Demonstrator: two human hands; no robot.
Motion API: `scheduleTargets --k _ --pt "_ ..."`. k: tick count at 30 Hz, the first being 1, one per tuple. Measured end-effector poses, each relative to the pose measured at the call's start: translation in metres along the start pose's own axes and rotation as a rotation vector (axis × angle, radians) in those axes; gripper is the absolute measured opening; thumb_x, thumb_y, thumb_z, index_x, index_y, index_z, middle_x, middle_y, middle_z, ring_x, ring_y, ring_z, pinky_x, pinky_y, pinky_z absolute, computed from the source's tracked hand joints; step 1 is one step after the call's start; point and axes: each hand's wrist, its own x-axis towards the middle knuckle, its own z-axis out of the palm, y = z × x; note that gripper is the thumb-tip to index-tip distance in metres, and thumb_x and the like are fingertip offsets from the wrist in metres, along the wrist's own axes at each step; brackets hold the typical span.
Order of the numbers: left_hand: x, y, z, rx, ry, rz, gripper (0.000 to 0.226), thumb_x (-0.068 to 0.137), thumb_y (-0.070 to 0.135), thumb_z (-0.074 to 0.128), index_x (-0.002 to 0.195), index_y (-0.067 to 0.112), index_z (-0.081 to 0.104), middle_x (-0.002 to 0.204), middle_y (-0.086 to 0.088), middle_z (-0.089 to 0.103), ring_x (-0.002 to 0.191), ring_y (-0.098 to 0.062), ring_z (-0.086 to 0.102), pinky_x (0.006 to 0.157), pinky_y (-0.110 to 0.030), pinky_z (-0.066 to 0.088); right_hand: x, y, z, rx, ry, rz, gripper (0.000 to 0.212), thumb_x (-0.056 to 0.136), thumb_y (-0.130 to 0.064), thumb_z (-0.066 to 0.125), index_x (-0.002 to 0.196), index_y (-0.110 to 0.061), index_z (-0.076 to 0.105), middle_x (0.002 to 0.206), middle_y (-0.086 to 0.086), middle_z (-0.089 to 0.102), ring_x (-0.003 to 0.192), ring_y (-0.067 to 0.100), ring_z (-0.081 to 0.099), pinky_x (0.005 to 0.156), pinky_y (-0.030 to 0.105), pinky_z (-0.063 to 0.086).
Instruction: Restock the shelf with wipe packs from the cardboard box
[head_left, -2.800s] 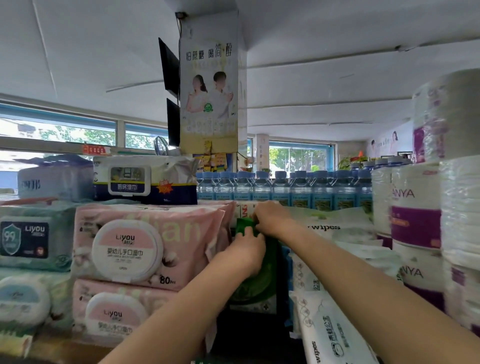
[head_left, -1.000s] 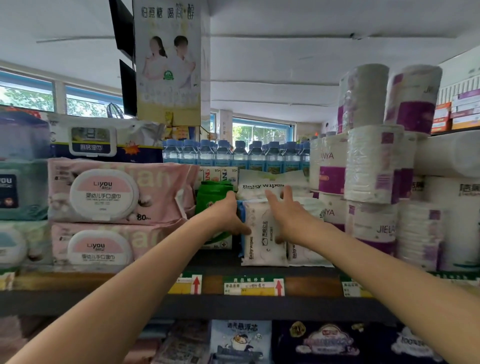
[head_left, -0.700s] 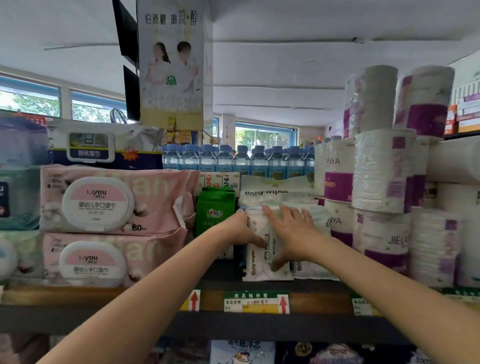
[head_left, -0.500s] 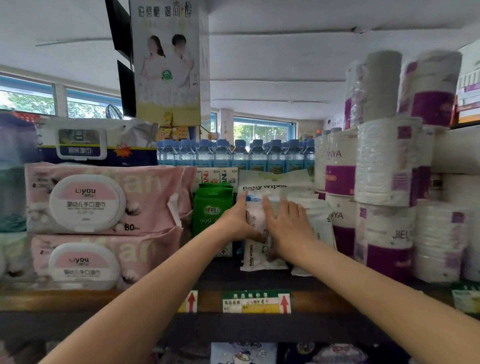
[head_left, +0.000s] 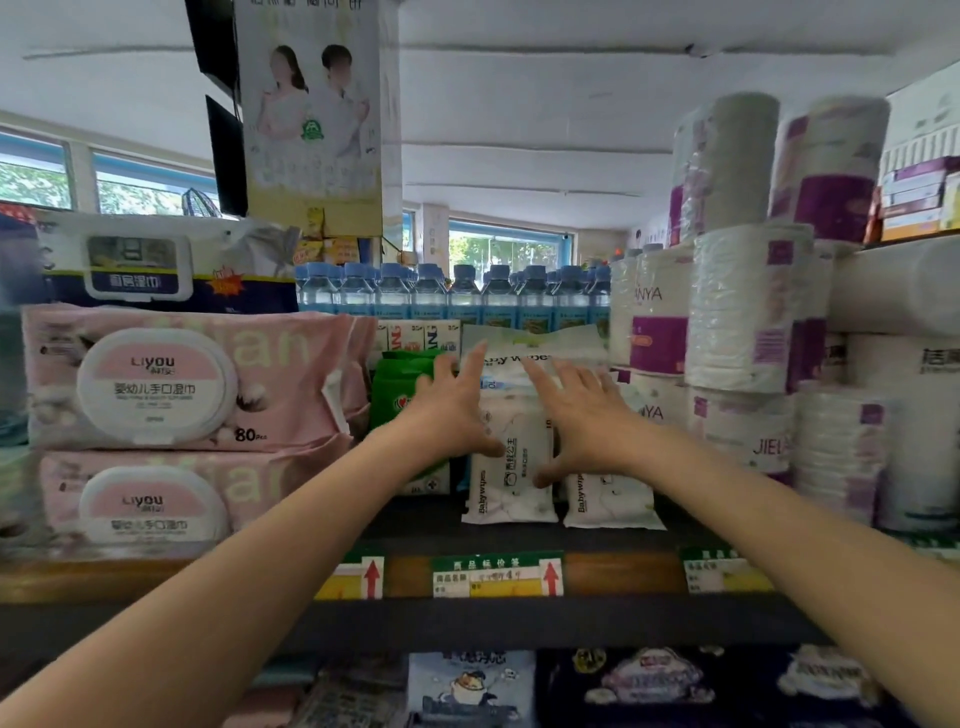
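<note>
Crowded shelf (head_left: 597, 538) at centre frame carries upright white wipe packs (head_left: 511, 462); the left hand (head_left: 447, 410) and right hand (head_left: 584, 415) press them with spread fingers, gripping nothing. Pushing unevenly could, I judge, topple a pack off the front edge or nudge the green pack (head_left: 397, 384) aside.

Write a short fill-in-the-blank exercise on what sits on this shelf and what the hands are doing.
1. Both hands, left and right, have their fingers ____.
2. The wipe pack between them stands ____.
3. The pack left of it is coloured ____.
4. The large packs stacked at the left are coloured ____.

Missing words: spread; upright; green; pink
</note>
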Motion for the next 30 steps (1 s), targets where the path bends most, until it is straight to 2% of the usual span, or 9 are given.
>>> scheduleTargets --k 3,6,11,15,17,21,26,28,30 --pt "0.003 0.013 -0.001 0.272 -0.106 0.126 0.118 0.069 0.044 0.075 0.148 0.026 -0.010 0.157 -0.001 -0.014 0.144 -0.030 -0.014 0.116 -0.056 0.002 -0.008 0.021 -0.009 -0.080 -0.071 0.046 0.121 0.069 -0.034 0.078 0.148 -0.018 -0.013 0.157 0.009 -0.010 0.145 0.028 -0.005 0.118 0.041 0.002" --pt "0.011 0.026 0.012 0.459 -0.181 0.148 0.122 0.070 0.051 0.072 0.146 0.019 -0.018 0.156 -0.005 -0.020 0.141 -0.031 -0.023 0.112 -0.054 -0.013 -0.013 0.034 -0.004 -0.152 -0.193 0.074 0.124 0.068 -0.033 0.079 0.148 -0.017 -0.014 0.158 0.007 -0.008 0.146 0.027 -0.004 0.120 0.042 0.004" --pt "0.019 0.028 0.021 0.570 -0.126 0.135 0.129 0.065 0.053 0.075 0.146 0.021 -0.019 0.156 -0.015 0.002 0.143 -0.040 0.001 0.116 -0.052 -0.001 -0.014 0.043 0.012 -0.150 -0.142 0.076 0.127 0.066 -0.036 0.080 0.146 -0.026 -0.019 0.158 0.006 -0.005 0.145 0.031 -0.003 0.118 0.050 0.000" --pt "0.018 0.023 0.023 0.513 -0.099 0.162 0.129 0.061 0.054 0.077 0.147 0.024 -0.015 0.152 -0.016 0.016 0.139 -0.040 0.015 0.117 -0.049 0.013 -0.015 0.040 0.021 -0.220 -0.011 0.056 0.126 0.067 -0.037 0.079 0.146 -0.025 -0.019 0.153 0.010 0.011 0.140 0.037 0.012 0.113 0.054 0.012" --pt "0.018 0.019 0.025 0.497 -0.080 0.189 0.130 0.060 0.055 0.078 0.147 0.026 -0.014 0.151 -0.015 0.019 0.138 -0.037 0.018 0.117 -0.047 0.015 -0.012 0.039 0.026 -0.249 0.051 0.063 0.122 0.071 -0.034 0.077 0.146 -0.024 -0.019 0.152 0.012 0.012 0.139 0.037 0.012 0.112 0.054 0.013" --pt "0.016 0.019 0.028 0.552 -0.033 0.227 0.128 0.062 0.054 0.076 0.147 0.023 -0.015 0.149 -0.015 0.022 0.137 -0.036 0.020 0.117 -0.045 0.014 0.001 0.038 0.030 -0.329 0.122 0.101 0.116 0.075 -0.030 0.074 0.147 -0.021 -0.016 0.151 0.015 0.011 0.139 0.036 0.013 0.111 0.054 0.016" --pt "0.016 0.017 0.031 0.598 0.022 0.232 0.126 0.065 0.054 0.075 0.147 0.023 -0.015 0.150 -0.015 0.020 0.138 -0.037 0.019 0.118 -0.048 0.010 0.006 0.045 0.020 -0.258 0.021 0.050 0.131 0.064 -0.041 0.081 0.145 -0.027 -0.020 0.155 0.010 -0.008 0.142 0.039 -0.004 0.113 0.057 0.003" --pt "0.016 0.016 0.033 0.591 0.067 0.235 0.124 0.065 0.052 0.075 0.147 0.024 -0.013 0.149 -0.014 0.020 0.139 -0.036 0.019 0.118 -0.050 0.010 0.002 0.048 0.019 -0.227 0.021 0.033 0.133 0.063 -0.040 0.081 0.144 -0.030 -0.023 0.155 0.009 -0.016 0.142 0.041 -0.003 0.115 0.055 0.009" --pt "0.015 0.017 0.037 0.590 0.100 0.247 0.122 0.067 0.049 0.076 0.147 0.025 -0.013 0.150 -0.014 0.020 0.140 -0.034 0.019 0.118 -0.051 0.009 0.000 0.047 0.023 -0.221 0.042 0.036 0.130 0.067 -0.035 0.080 0.143 -0.031 -0.026 0.155 0.011 -0.015 0.141 0.043 0.003 0.116 0.054 0.013"
